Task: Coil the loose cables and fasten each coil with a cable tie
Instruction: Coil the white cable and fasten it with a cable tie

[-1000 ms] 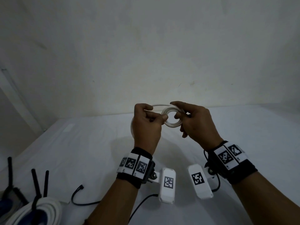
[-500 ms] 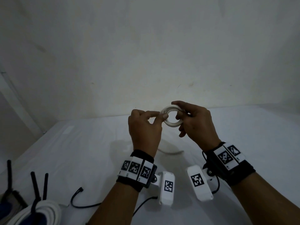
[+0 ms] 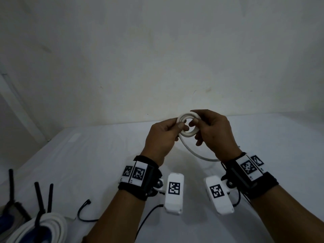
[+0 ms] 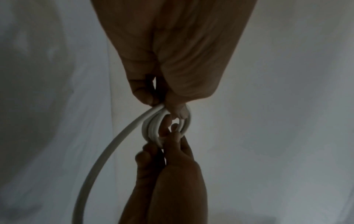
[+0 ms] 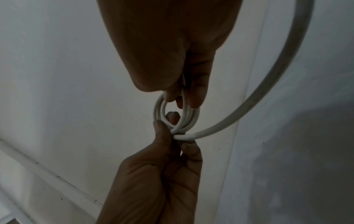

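Above the table (image 3: pixel 87 155), both hands' grips pinch the white cable coil (image 3: pixel 188 134), its opening facing the head camera.

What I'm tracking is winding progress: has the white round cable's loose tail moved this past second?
Yes. The tail dropped from above the white table's back edge to below it, sweeping rightward.
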